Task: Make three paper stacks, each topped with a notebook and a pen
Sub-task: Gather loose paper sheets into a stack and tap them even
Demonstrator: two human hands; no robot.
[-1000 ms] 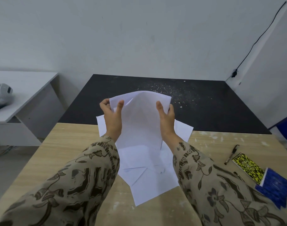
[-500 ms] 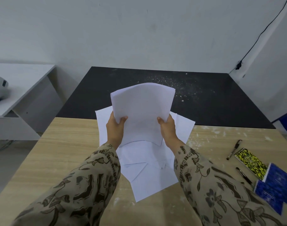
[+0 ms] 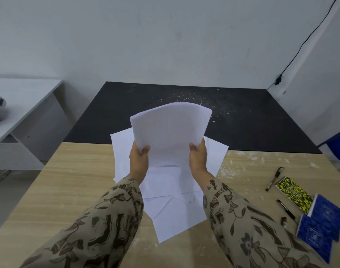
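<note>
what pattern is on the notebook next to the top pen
Yellow and black speckles on the notebook, head view.

A light wood-grain table with pale smudges carries a loose spread of white paper sheets at its middle. At its right lie 3 dark pens, 1 yellow-and-black speckled notebook and 2 overlapping blue notebooks.

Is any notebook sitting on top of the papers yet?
No. All three notebooks lie on the wooden table to the right, apart from the loose papers.
</note>
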